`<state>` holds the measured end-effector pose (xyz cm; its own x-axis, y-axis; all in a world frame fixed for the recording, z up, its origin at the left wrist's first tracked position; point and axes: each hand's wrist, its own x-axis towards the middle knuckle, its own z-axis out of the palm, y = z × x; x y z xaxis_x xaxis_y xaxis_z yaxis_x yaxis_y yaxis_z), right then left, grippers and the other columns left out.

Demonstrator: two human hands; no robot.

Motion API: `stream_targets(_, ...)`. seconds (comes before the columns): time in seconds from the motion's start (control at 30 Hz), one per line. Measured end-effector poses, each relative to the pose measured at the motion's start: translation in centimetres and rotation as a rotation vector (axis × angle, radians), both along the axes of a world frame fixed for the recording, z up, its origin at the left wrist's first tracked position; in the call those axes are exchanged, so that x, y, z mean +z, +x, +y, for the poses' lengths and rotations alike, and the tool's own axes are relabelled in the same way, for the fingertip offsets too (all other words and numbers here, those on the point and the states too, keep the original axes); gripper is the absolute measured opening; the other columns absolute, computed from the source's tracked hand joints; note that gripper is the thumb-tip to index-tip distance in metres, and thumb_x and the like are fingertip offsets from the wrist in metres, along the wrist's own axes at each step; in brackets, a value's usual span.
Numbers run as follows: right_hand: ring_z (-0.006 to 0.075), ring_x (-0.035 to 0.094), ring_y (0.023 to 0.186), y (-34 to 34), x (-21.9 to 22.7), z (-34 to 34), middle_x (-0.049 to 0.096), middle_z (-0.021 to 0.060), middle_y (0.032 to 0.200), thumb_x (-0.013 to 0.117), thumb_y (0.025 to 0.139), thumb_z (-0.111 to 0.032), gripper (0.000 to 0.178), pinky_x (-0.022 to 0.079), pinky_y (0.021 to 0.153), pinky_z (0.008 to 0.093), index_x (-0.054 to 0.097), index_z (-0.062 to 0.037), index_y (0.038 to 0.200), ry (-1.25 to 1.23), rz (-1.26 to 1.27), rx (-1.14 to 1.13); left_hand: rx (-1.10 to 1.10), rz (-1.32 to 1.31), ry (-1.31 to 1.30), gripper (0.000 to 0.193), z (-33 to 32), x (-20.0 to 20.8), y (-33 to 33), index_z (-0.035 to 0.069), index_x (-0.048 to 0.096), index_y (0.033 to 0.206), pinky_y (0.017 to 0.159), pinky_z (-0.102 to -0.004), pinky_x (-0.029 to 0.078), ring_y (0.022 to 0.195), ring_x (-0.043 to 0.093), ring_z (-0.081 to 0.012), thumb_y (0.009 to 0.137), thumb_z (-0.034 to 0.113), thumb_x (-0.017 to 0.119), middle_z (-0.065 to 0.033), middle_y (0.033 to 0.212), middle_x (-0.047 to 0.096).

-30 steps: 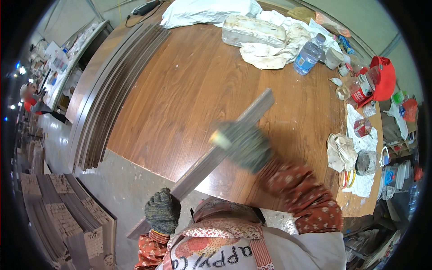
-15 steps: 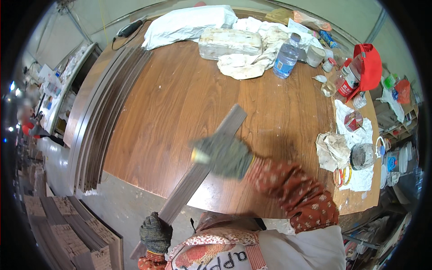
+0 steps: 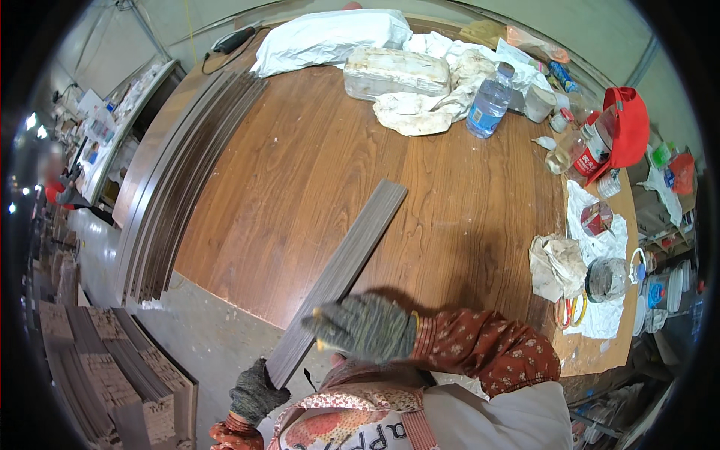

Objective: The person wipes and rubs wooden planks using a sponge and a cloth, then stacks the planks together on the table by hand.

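Observation:
A long grey-brown wood-grain strip (image 3: 349,249) lies aslant over the near edge of the brown table (image 3: 300,157), its far end on the tabletop. Its near end is gripped by my left hand (image 3: 257,390), in a dark grey knit glove, just off the table. My right hand (image 3: 365,327), gloved the same way under a red floral sleeve, is on or just above the strip's near part. Its fingers are bent together, with something small and pale yellow showing at their tips; I cannot make out what it is.
Several similar strips (image 3: 187,169) stand stacked along the table's left side. Wrapped bundles, rags (image 3: 420,112) and a water bottle (image 3: 489,101) sit at the back. Jars, a red cap (image 3: 628,127) and cloths line the right edge. More strips (image 3: 112,367) are piled lower left.
My right hand has moved down along the strip toward me. My left hand now holds the strip at its near end, where before the strip reached past it. The view has shifted slightly.

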<state>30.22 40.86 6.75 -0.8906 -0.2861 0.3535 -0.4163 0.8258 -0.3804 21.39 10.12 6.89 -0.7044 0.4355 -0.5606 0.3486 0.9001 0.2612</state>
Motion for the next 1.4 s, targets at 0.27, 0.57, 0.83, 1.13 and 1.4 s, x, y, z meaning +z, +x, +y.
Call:
stream_targets(0.27, 0.0314, 0.061, 0.091, -4.8, -0.9, 17.6, 0.062, 0.0136, 0.106, 0.063, 0.081, -0.038, 0.054, 0.048, 0.082, 0.0431, 0.051, -0.0073, 0.124, 0.150, 0.241, -0.789, 0.038, -0.060, 0.121, 0.077, -1.8, -1.5, -0.1, -0.003, 0.053, 0.109, 0.064, -0.0366, 0.051, 0.070, 0.064, -0.0306, 0.048, 0.034, 0.081, -0.0167, 0.076, 0.063)
stream_targets(0.57, 0.0318, 0.058, 0.101, -2.0, -1.0, 16.6, 0.060, 0.0173, 0.110, 0.069, 0.079, -0.034, 0.058, 0.045, 0.090, 0.0424, 0.049, -0.0084, 0.127, -0.120, 0.160, -0.531, -0.047, -0.095, 0.040, 0.084, -2.1, -1.0, -1.3, -0.004, 0.052, 0.116, 0.072, -0.0373, 0.051, 0.080, 0.063, -0.0326, 0.048, 0.036, 0.082, -0.0206, 0.087, 0.063)
stream_targets(0.83, 0.0327, 0.058, 0.097, -1.0, 1.6, 10.9, 0.060, 0.0169, 0.109, 0.066, 0.077, -0.028, 0.055, 0.048, 0.083, 0.0430, 0.051, -0.0049, 0.125, -0.165, 0.239, -0.305, -0.140, 0.028, -0.009, 0.084, -3.1, -1.7, -1.4, -0.005, 0.050, 0.116, 0.075, -0.0394, 0.051, 0.084, 0.063, -0.0357, 0.049, 0.037, 0.081, -0.0229, 0.092, 0.063)
stream_targets(1.13, 0.0312, 0.059, 0.088, -2.0, 0.5, 16.6, 0.062, 0.0143, 0.103, 0.069, 0.073, -0.025, 0.053, 0.047, 0.080, 0.0447, 0.055, -0.0107, 0.121, 0.247, 0.041, -0.650, -0.071, 0.055, 0.088, 0.071, -1.3, -0.4, -0.9, -0.001, 0.054, 0.105, 0.067, -0.0399, 0.051, 0.075, 0.063, -0.0363, 0.050, 0.036, 0.079, -0.0190, 0.078, 0.062)
stream_targets(1.4, 0.0310, 0.058, 0.097, 0.7, 0.1, 13.6, 0.061, 0.0117, 0.108, 0.069, 0.076, -0.029, 0.051, 0.046, 0.086, 0.0437, 0.055, -0.0139, 0.122, 0.148, -0.031, -0.461, -0.084, 0.072, 0.016, 0.061, -1.8, -0.9, -1.2, 0.003, 0.055, 0.102, 0.067, -0.0408, 0.051, 0.075, 0.063, -0.0346, 0.052, 0.032, 0.076, -0.0171, 0.078, 0.063)
